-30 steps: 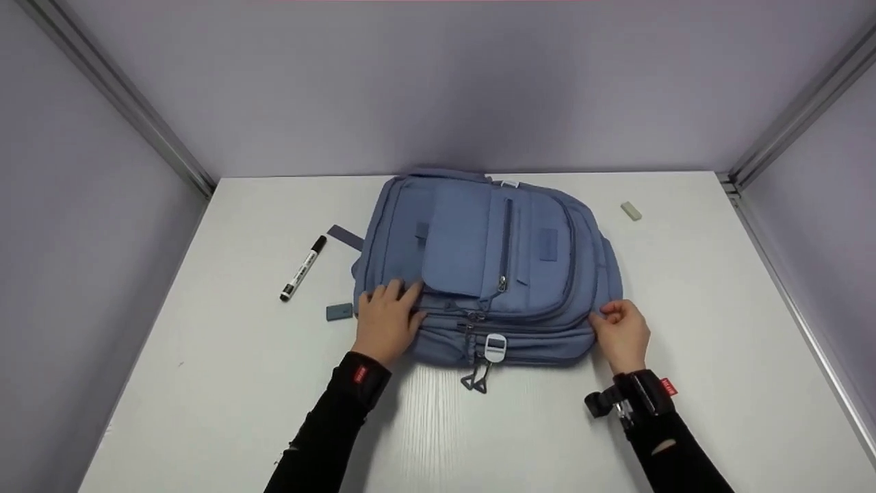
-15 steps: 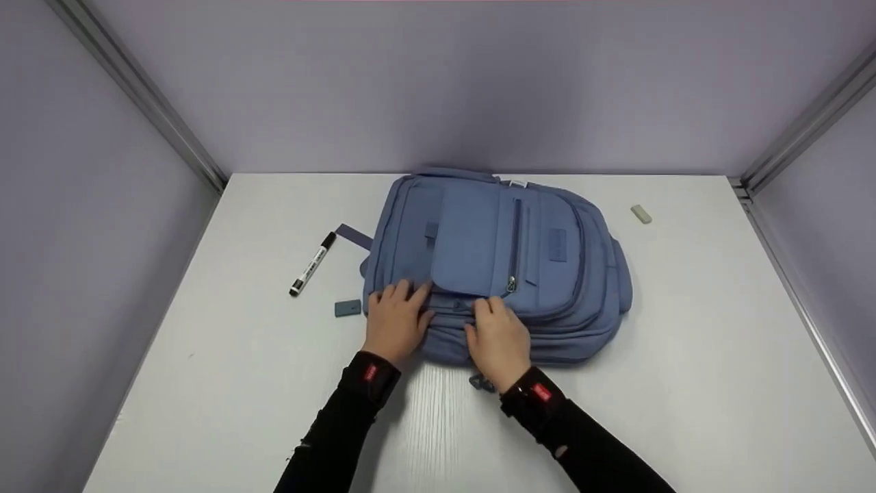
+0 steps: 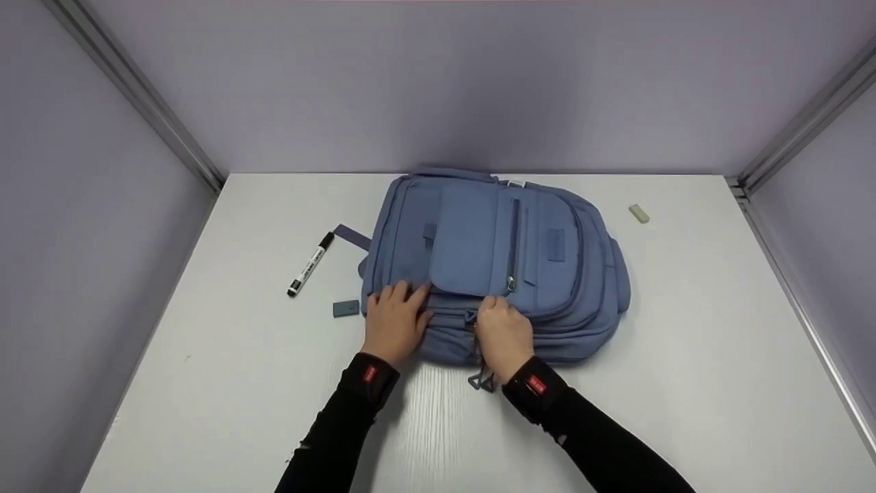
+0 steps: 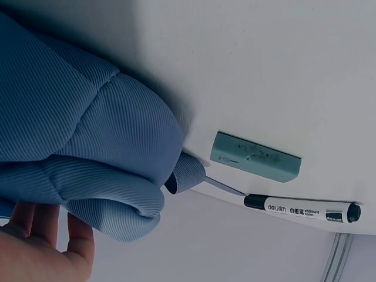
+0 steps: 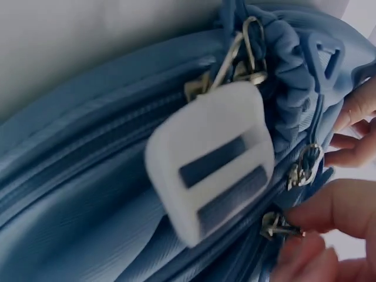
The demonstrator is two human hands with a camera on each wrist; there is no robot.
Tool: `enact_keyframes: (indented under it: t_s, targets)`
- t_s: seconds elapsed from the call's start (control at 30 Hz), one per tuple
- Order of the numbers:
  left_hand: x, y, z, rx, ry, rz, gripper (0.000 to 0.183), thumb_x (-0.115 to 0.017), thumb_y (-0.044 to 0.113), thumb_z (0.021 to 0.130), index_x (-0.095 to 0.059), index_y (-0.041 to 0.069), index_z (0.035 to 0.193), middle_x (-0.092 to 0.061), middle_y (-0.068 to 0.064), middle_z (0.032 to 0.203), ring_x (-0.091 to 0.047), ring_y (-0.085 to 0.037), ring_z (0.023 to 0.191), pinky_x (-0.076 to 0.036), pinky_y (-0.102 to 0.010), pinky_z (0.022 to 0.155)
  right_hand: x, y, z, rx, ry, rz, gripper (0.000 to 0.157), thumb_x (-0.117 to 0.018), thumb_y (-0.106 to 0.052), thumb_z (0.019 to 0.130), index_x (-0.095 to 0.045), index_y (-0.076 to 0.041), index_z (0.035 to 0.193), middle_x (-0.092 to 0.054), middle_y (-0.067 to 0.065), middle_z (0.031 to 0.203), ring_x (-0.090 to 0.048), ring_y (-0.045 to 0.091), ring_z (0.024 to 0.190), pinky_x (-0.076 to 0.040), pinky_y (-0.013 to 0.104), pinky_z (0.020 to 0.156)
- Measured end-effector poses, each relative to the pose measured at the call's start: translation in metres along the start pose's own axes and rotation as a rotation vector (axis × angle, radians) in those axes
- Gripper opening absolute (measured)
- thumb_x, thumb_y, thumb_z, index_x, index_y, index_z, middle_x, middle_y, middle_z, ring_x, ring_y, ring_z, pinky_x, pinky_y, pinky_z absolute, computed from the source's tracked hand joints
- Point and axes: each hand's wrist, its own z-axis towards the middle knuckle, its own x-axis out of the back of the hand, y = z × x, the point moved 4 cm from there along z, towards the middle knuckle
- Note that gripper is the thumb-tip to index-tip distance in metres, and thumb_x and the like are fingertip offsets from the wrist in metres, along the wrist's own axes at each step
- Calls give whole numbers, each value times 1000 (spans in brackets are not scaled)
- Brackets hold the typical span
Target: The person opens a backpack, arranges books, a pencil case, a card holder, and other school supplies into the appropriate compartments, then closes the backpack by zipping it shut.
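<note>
A blue backpack (image 3: 465, 239) lies flat on the white table, its zipped front upward. My left hand (image 3: 393, 325) holds the bag's near left part, fingers spread over the fabric; the left wrist view shows the fingertips tucked against a fold. With thumb and finger, my right hand (image 3: 505, 339) pinches a metal zipper pull (image 5: 281, 226) on the near side. Other metal pulls (image 5: 302, 170) and a white strap buckle (image 5: 217, 117) are close by in the right wrist view. Dark triangular pull tabs (image 3: 481, 381) hang at the near edge.
Left of the bag lie a black-and-white whiteboard marker (image 3: 311, 263) and a small teal block (image 3: 345, 309). A strap end (image 3: 352, 237) sticks out beside the marker. At the back right is a small beige block (image 3: 639, 213). Grey walls (image 3: 479, 89) enclose the table.
My right hand has left the bag's right end, moved left to the zipper pulls and taken hold of one, then shifted slightly right. The left hand stays on the bag.
</note>
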Motion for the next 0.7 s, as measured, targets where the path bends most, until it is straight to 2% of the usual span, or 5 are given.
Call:
enact_keyframes:
  t_s: [0.13,0.33,0.43,0.53,0.7]
  targets:
    - [0,1,0,-2,11,-2,44,-66,38,93,-62,22,134,-62,-10,115,-56,-31,102,-42,-50,88,3,12,-4,13,13,112,25,-79,-3,72,-57,2,83,-63,13,65,-63,25,51,-53,36,46]
    - [0,1,-1,-6,11,6,43,-65,39,93,-62,23,133,-62,-10,117,-57,-30,102,-43,-50,88,11,42,-15,42,97,300,20,-66,5,70,-49,-4,77,-52,7,60,-52,22,45,-47,36,44]
    - [-1,0,-1,-2,4,10,43,-65,40,93,-62,23,133,-62,-10,117,-57,-31,102,-43,-50,89,17,69,-21,20,119,375,13,-63,5,73,-55,-2,80,-59,10,65,-56,23,52,-49,38,49]
    - [-1,1,0,1,4,14,43,-65,40,93,-62,23,133,-62,-10,117,-57,-31,102,-43,-50,89,24,99,-25,-13,100,446,12,-63,8,77,-64,1,87,-67,13,76,-63,23,62,-53,38,56]
    - [0,1,-1,0,13,9,43,-65,40,93,-62,23,132,-62,-11,118,-57,-32,101,-44,-50,87,32,139,-24,-15,53,484,12,-65,11,81,-68,3,90,-70,16,85,-66,25,73,-55,40,64]
